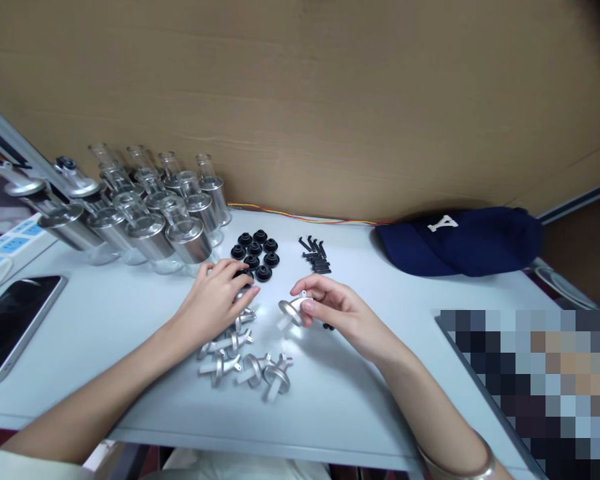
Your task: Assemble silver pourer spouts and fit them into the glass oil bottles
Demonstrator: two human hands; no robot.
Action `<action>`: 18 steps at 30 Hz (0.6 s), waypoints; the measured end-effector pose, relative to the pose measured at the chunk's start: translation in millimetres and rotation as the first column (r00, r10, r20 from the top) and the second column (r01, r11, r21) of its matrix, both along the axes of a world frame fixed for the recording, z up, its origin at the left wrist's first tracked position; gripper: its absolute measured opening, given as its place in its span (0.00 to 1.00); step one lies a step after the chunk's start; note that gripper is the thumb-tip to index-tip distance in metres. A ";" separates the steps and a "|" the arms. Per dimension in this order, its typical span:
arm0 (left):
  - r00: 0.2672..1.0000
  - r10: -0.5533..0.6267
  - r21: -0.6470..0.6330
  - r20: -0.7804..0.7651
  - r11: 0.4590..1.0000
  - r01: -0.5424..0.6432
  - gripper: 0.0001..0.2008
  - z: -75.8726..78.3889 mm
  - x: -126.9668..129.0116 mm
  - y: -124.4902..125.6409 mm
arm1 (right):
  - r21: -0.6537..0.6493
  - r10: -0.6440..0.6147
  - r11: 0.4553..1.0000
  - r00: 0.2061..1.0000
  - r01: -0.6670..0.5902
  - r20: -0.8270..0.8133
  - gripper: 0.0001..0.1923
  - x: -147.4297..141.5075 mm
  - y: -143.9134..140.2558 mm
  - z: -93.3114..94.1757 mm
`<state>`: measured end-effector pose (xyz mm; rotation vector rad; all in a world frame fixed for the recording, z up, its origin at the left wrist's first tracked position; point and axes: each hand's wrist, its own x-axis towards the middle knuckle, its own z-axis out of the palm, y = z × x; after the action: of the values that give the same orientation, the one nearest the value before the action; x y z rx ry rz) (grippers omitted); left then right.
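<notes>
My right hand (pixel 337 310) pinches a small silver metal fitting (pixel 291 311) just above the white table (pixel 330 393). My left hand (pixel 219 297) rests palm down on the table, its fingers closed over something at the near edge of a cluster of black rubber caps (pixel 256 251); what it holds is hidden. Several more silver fittings (pixel 247 363) lie in a loose pile just in front of my left hand. A small heap of black screws (pixel 316 255) lies beyond my right hand.
Several glass-and-metal canisters (pixel 153 213) stand at the back left. A phone (pixel 10 327) lies at the left edge, a power strip (pixel 0 250) behind it. A navy cap (pixel 463 240) sits back right. A cardboard wall (pixel 330 100) closes the back.
</notes>
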<state>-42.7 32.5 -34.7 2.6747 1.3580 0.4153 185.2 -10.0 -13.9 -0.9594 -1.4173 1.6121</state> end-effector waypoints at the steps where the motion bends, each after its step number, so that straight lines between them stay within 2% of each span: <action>1: 1.000 0.000 -0.003 -0.004 1.000 0.000 0.15 0.1 0.2 0.0 | -0.004 -0.004 1.000 1.000 0.004 0.001 0.10 -0.1 0.0 -0.2; 11: 1.000 -0.026 0.043 0.011 0.999 0.025 0.16 -2.3 -1.7 -0.5 | -0.001 -0.007 1.000 1.000 0.007 0.009 0.09 2.3 0.8 -2.9; 18: 0.996 -0.060 0.087 0.060 0.995 0.054 0.13 -2.1 -2.6 1.4 | 0.003 -0.021 1.000 1.000 0.021 0.017 0.10 1.7 1.0 -1.5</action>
<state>-45.3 34.0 -36.8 2.7353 1.2713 0.5581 186.8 -9.1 -15.5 -0.9855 -1.4154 1.5901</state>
